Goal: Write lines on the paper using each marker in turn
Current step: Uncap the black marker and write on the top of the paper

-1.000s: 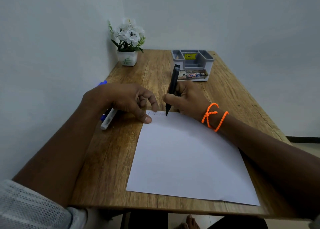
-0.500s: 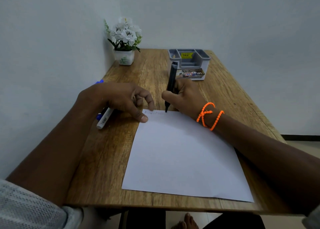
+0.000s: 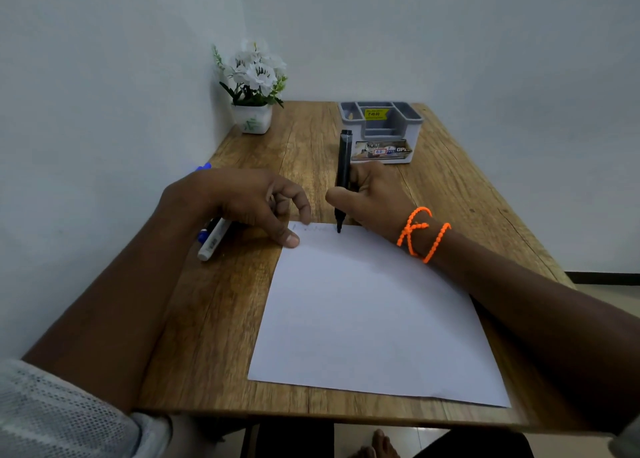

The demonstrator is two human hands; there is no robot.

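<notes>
A white sheet of paper lies on the wooden table. My right hand, with orange bead bands at the wrist, grips a black marker nearly upright, its tip touching the paper's top edge. Faint marks run along that edge to the left of the tip. My left hand rests curled at the paper's top left corner, thumb pressing on it. Under that hand lie a white marker and a blue-capped marker, partly hidden.
A grey desk organizer with a yellow price sticker stands at the back, just behind my right hand. A white pot of white flowers sits in the back left corner. Walls close off the left and far sides.
The black marker's tip has shifted slightly right along the paper's top edge, leaving faint marks behind it. My left hand stays put on the corner.
</notes>
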